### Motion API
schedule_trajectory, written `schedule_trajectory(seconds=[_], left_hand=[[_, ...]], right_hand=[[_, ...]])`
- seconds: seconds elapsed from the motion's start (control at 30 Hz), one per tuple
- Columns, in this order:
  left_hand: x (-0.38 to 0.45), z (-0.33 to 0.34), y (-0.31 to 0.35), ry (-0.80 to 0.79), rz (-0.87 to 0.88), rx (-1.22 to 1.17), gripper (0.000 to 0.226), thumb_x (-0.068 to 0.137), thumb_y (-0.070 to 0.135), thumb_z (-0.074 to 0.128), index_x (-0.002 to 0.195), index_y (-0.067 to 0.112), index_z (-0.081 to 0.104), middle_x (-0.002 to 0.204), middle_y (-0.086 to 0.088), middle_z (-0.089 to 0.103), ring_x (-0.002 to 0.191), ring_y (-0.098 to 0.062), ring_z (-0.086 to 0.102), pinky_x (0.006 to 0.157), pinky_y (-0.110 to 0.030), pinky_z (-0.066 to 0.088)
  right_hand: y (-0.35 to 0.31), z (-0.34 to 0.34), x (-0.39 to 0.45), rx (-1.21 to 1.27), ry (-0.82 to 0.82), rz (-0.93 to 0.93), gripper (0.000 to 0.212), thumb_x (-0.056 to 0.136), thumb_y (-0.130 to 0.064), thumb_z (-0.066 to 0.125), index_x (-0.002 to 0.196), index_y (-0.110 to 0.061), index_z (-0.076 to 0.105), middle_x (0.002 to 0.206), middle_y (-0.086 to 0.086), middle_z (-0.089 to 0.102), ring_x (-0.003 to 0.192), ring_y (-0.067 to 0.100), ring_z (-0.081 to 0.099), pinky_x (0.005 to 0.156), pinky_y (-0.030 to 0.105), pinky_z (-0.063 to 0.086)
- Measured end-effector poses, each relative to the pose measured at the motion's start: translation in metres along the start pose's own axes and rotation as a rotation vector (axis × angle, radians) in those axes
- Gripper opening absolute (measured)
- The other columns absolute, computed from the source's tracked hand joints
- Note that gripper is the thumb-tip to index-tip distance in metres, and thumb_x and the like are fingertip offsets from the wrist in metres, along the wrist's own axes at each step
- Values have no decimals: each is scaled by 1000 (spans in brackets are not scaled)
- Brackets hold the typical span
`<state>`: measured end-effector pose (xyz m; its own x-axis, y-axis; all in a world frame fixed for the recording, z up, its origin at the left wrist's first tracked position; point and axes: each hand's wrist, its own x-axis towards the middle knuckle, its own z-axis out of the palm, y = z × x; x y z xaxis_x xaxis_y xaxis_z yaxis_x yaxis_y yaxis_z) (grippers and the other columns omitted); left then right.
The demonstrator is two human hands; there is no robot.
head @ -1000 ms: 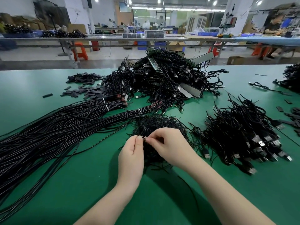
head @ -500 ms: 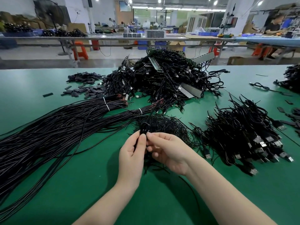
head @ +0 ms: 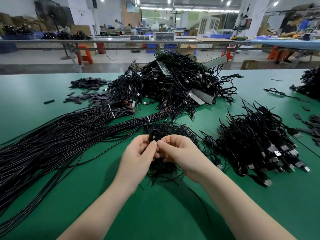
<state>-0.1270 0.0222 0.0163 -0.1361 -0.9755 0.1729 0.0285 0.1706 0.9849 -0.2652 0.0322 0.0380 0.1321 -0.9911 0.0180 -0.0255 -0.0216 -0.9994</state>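
My left hand (head: 138,153) grips the coiled cable (head: 150,136) just above the tie pile (head: 174,130). My right hand (head: 180,151) pinches it too. Coil formed, I judge; binding remains.

It was a factory assembly floor: the green work table (head: 26,87) lay heaped with bundled black cables (head: 52,144) and USB leads (head: 259,149), and behind it ran long benches (head: 112,39) with blue bins (head: 170,48), orange stools (head: 84,55), a standing fan (head: 50,14) and a seated worker (head: 288,28) under strip lights (head: 173,9).
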Motion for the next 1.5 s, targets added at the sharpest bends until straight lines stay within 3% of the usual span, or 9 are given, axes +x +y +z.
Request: schedule_trajectory(seconds=[0.2, 0.43, 0.67, 0.77, 0.9, 1.07, 1.23, 1.37, 1.5], left_hand=[[4, -6, 11, -141, -191, -172, 10, 95, 5, 57, 97, 10, 64, 71, 4, 70, 67, -6, 66, 62, -21, 56], [7, -19, 20, -258, -258, -146, 15, 85, 13, 65, 101, 12, 66, 88, -5, 76, 83, -13, 72, 74, -25, 57], [9, -28, 23, -281, -161, 41, 10, 86, 8, 69, 94, 13, 68, 88, -9, 76, 81, -14, 71, 73, -16, 52], [8, -27, 22, -228, -161, 31, 9, 85, 8, 71, 91, 15, 70, 86, -11, 76, 80, -16, 72, 71, -19, 53], [6, -22, 24, -159, -267, -15, 10, 84, 14, 72, 94, 13, 69, 85, -9, 76, 81, -18, 74, 62, -27, 58], [5, -17, 31, -73, -342, -71, 10, 87, 12, 70, 94, 7, 64, 77, -6, 75, 69, -17, 74, 52, -22, 55], [6, -18, 36, -49, -425, -110, 14, 88, 14, 69, 97, 6, 63, 72, -6, 74, 61, -12, 71, 48, -19, 53], [6, -17, 39, -23, -491, -191, 11, 89, 13, 68, 95, 4, 65, 64, -5, 70, 53, -10, 67, 44, -19, 51], [4, -17, 42, -66, -571, -328, 18, 87, 10, 66, 70, 8, 72, 64, -3, 68, 54, -11, 68, 43, -18, 51]], right_hand=[[-5, -11, -1, -119, -53, 0, 19, 96, -15, 59, 78, -17, 66, 71, -6, 69, 67, 3, 63, 60, 18, 46], [-12, -20, -2, -300, -122, -56, 20, 96, -28, 59, 87, -11, 64, 68, -12, 61, 59, 1, 49, 54, 12, 39], [-4, -18, -2, -16, -76, 121, 18, 86, -20, 72, 68, -21, 75, 72, -5, 71, 61, 1, 59, 57, 15, 47], [-4, -17, -1, 24, -57, 101, 15, 85, -15, 72, 71, -19, 75, 73, -1, 71, 64, 5, 61, 60, 16, 50], [-5, -14, -2, -176, 43, -68, 9, 83, -13, 75, 75, -15, 71, 71, 5, 65, 64, 13, 53, 62, 24, 44], [-6, -6, -2, -477, 189, -242, 13, 82, -15, 76, 71, -20, 69, 63, -10, 63, 55, 0, 49, 57, 15, 40], [-2, 5, -5, -737, 307, -462, 7, 82, -11, 71, 76, -15, 71, 72, -11, 64, 72, 5, 57, 68, 20, 46], [2, 8, -4, -1009, 299, -781, 10, 80, 5, 61, 73, -1, 66, 71, 8, 62, 69, 30, 58, 61, 37, 51], [8, 4, -2, -1177, 350, -1140, 27, 87, 10, 47, 66, 1, 60, 67, 13, 57, 60, 29, 52, 54, 40, 47]])
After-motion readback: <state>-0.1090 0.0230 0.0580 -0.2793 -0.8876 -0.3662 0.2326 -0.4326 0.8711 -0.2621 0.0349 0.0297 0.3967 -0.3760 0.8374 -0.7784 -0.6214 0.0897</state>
